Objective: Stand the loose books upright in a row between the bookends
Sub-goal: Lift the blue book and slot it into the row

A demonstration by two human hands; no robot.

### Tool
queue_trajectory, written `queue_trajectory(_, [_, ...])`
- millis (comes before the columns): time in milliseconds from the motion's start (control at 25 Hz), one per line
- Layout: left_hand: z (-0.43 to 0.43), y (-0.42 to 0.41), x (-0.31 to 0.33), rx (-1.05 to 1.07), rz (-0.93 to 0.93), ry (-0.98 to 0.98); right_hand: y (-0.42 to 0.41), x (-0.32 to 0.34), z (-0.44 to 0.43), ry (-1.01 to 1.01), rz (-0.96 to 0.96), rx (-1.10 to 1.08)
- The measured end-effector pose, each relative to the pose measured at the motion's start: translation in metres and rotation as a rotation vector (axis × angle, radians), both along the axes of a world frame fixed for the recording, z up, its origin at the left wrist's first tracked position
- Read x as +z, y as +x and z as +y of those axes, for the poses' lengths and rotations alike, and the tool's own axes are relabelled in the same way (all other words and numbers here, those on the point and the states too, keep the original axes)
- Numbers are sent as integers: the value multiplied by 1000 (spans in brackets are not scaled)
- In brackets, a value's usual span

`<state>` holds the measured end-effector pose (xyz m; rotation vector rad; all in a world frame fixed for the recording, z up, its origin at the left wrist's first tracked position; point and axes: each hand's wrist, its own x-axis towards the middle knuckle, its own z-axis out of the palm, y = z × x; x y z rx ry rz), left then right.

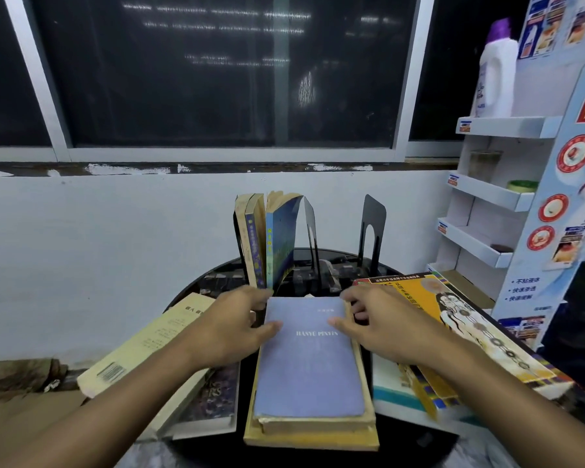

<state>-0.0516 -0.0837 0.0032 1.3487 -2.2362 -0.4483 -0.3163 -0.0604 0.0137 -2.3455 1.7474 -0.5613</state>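
Book lettered "HANYU PINYIN" — left hand grip clamped on it, right hand likewise

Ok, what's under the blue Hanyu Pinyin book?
The blue book sits on a book with yellowed pages, itself on a wider yellow book. Only their edges show; covers are hidden.

Three worn paperbacks stand upright at the back of the bench, just left of a black bookend; a second black bookend stands apart to its right. In front, a blue book lies flat on a yellowed book. A cream book lies tilted over a dark patterned book at left, and a yellow illustrated book lies over a white and teal book at right.
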Motion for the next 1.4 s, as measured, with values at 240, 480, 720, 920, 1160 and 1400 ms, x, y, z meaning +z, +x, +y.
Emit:
queue_trajectory(240, [23, 1, -19, 23, -87, 122, 9, -7, 28, 146, -12, -63])
queue_trajectory(480, [28, -3, -25, 51, -90, 159, 19, 0, 33, 220, 29, -126])
queue_trajectory(720, [29, -6, -30, 42, 19, 167, 19, -18, 19, 251, -15, -109])
queue_trajectory(920, [35, -7, -35, 28, 222, 184, 16, -22, 19, 171, -175, -76])
queue_trajectory(1160, [36, -4, -29, 52, 424, 118, 17, -19, 21, 41, -333, -31])
queue_trajectory(1400, [24, -6, -20, 105, 655, -83, 25, -4, 6, -163, -482, 24])
